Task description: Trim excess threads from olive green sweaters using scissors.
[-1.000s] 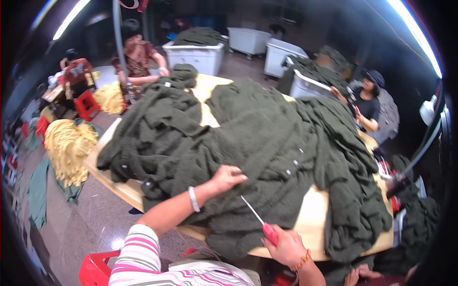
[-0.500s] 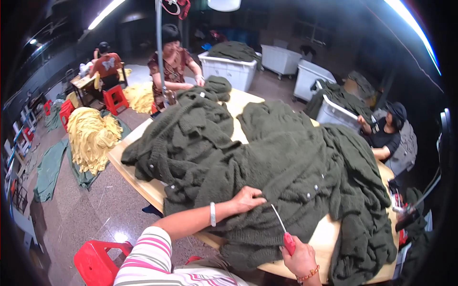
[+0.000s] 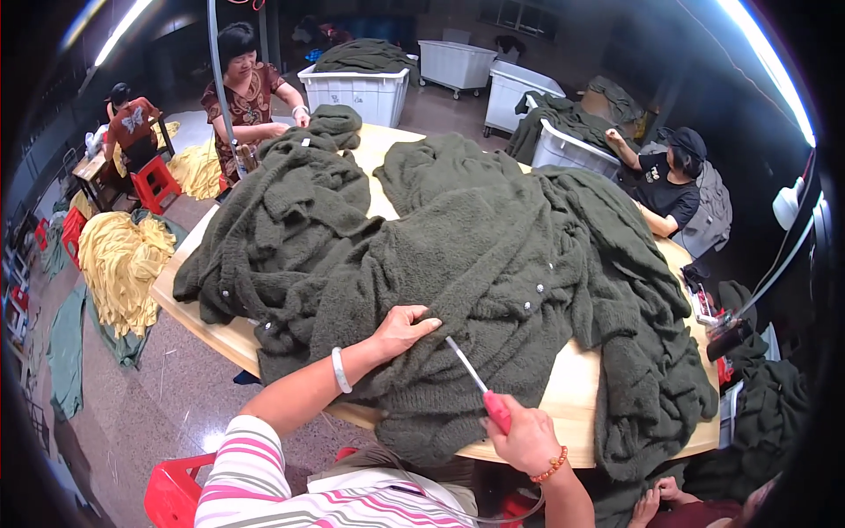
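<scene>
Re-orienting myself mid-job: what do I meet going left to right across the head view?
Yellow fabric heap, white bangle, left hand, pink-handled tool, right hand gripping it, co-worker in a black cap. The dark green knitwear spans most of that width, so it has no single place.

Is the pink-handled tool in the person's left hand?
No, the right hand grips the pink-handled tool, while the left hand is on the dark green knitwear.

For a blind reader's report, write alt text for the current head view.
The person's right hand holds a pink-handled tool over dark green knitwear heaped on a wooden table; the left hand lies on the knitwear. Other people are nearby; white wheeled bins stand behind.
</scene>
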Action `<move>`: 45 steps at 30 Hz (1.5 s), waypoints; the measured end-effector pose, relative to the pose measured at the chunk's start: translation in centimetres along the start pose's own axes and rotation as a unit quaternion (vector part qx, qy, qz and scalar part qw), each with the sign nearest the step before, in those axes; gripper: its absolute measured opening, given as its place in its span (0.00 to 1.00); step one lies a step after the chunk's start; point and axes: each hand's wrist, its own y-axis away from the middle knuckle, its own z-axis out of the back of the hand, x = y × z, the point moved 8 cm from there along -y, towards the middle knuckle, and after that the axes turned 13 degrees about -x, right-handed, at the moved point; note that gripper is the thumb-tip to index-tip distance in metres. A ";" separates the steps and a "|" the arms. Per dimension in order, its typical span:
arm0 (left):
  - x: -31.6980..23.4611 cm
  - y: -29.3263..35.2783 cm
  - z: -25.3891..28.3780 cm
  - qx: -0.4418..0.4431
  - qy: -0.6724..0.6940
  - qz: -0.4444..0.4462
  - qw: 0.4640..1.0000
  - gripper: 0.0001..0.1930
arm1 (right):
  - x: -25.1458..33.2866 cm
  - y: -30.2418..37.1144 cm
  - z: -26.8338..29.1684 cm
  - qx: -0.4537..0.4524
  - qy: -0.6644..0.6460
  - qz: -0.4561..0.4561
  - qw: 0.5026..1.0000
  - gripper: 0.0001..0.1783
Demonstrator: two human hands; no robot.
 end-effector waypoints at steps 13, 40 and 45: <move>-3.0 2.8 2.5 -0.037 -0.128 -0.097 0.986 0.08 | -0.7 -0.2 0.9 -0.031 -0.032 -0.009 0.999 0.19; -30.5 -7.6 41.1 -0.581 -0.308 -0.442 0.610 0.11 | -5.5 -0.3 1.6 -0.112 -0.104 -0.055 0.987 0.17; -18.1 -9.8 31.6 -0.308 -0.528 -0.198 0.766 0.25 | -5.6 -1.7 0.7 -0.106 -0.095 -0.052 0.988 0.18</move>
